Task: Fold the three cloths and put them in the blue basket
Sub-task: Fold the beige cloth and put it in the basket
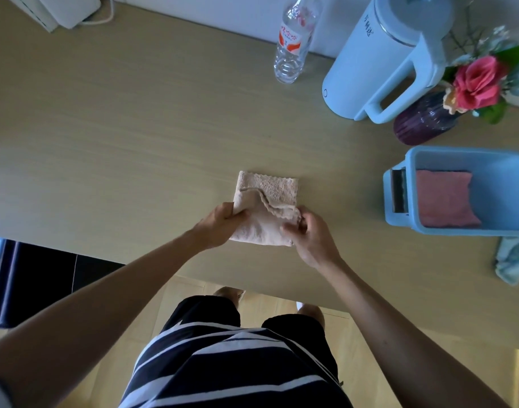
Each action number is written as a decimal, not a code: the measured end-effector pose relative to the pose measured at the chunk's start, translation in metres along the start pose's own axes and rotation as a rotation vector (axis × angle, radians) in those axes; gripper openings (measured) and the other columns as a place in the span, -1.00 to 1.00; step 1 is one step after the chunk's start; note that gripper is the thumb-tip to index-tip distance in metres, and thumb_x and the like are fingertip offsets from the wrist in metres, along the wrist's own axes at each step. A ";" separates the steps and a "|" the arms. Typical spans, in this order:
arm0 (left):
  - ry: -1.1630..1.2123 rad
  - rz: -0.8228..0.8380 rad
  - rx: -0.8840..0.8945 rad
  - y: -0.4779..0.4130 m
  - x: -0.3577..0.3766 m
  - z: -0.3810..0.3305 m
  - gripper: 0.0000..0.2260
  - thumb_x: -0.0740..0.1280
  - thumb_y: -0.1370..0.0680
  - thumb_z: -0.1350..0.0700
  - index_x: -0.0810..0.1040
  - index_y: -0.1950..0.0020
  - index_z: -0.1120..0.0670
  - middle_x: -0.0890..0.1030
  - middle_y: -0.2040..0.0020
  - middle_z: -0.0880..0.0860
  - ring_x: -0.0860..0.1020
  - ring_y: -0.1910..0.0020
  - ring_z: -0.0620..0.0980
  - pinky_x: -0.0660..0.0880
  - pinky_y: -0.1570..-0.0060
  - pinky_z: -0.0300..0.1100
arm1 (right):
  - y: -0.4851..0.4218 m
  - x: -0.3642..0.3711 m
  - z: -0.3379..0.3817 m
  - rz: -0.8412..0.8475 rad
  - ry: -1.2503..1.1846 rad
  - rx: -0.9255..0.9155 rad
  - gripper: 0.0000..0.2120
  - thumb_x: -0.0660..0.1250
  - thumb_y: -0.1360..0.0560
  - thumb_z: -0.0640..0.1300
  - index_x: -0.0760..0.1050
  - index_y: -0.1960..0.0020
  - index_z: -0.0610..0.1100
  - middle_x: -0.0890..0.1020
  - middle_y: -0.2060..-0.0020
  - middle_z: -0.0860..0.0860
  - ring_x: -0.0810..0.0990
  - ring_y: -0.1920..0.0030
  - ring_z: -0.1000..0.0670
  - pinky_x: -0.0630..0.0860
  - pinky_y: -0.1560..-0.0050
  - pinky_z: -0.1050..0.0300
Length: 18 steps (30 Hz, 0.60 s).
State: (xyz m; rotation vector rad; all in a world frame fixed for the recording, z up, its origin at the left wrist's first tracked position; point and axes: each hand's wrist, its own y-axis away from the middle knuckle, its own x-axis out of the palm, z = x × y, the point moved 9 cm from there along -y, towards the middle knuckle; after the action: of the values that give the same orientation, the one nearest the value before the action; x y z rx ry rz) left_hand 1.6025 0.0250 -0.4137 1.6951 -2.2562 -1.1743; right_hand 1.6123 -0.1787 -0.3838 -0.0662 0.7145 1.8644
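Note:
A beige cloth [264, 201], partly folded, lies in the middle of the wooden table [134, 142]. My left hand [220, 228] pinches its near left edge. My right hand [311, 237] pinches the folded flap at its near right corner. To the right stands the blue basket [500, 169], and a folded pink cloth [445, 198] lies flat inside it. A crumpled light blue cloth [514, 260] lies on the table just in front of the basket, at the frame's right edge.
At the back right stand a clear plastic bottle [293, 42], a pale blue kettle [382, 60] and a purple vase [423, 122] with pink flowers. A white device [55, 10] sits at the back left. The table's near edge runs just below my hands.

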 end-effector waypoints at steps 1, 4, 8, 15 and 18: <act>0.028 -0.017 0.003 -0.001 -0.001 -0.002 -0.66 0.24 -0.52 -0.10 0.20 0.35 0.00 0.24 0.34 -0.05 0.22 0.34 -0.06 0.19 0.31 -0.08 | -0.004 -0.004 0.001 -0.041 -0.027 0.021 -0.96 0.36 -0.53 -0.18 0.54 0.06 -0.16 0.55 0.35 0.11 0.48 0.40 0.19 0.39 0.35 0.24; 0.063 -0.086 0.003 -0.004 -0.007 -0.007 -0.61 0.29 -0.59 0.04 0.19 0.35 0.00 0.22 0.36 -0.04 0.18 0.40 -0.10 0.12 0.38 -0.14 | -0.015 -0.013 -0.003 -0.136 -0.078 0.090 -0.68 0.28 -0.61 -0.09 0.42 0.22 -0.27 0.34 0.46 0.03 0.24 0.50 0.14 0.17 0.46 0.20; -0.007 -0.203 -0.044 -0.009 -0.016 -0.004 -0.66 0.30 -0.56 0.01 0.27 0.34 0.04 0.26 0.39 -0.04 0.23 0.42 -0.04 0.12 0.41 -0.17 | -0.028 -0.016 -0.004 -0.159 -0.004 0.136 -0.61 0.21 -0.64 -0.01 0.31 0.32 -0.11 0.25 0.52 0.09 0.18 0.56 0.15 0.10 0.50 0.24; -0.016 -0.335 -0.049 -0.013 -0.024 -0.005 -0.80 0.28 -0.57 0.04 0.55 0.13 0.14 0.38 0.43 -0.05 0.33 0.45 -0.01 0.19 0.45 -0.23 | -0.041 -0.022 -0.013 -0.240 0.122 0.165 -0.60 0.19 -0.65 0.02 0.33 0.31 -0.14 0.30 0.51 0.07 0.25 0.49 0.06 0.13 0.47 0.15; -0.018 -0.381 -0.019 -0.014 -0.029 -0.009 -0.82 0.29 -0.58 0.00 0.60 0.03 0.07 0.62 0.29 -0.03 0.54 0.33 0.03 0.40 0.41 -0.17 | -0.043 -0.021 -0.011 -0.258 0.135 0.144 -0.60 0.19 -0.65 0.02 0.33 0.30 -0.16 0.28 0.51 0.06 0.22 0.49 0.06 0.11 0.47 0.16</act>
State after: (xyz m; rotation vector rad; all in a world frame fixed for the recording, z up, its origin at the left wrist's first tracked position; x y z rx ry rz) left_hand 1.6293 0.0434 -0.4057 2.1812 -1.9753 -1.2733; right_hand 1.6554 -0.1915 -0.4045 -0.1843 0.8891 1.5693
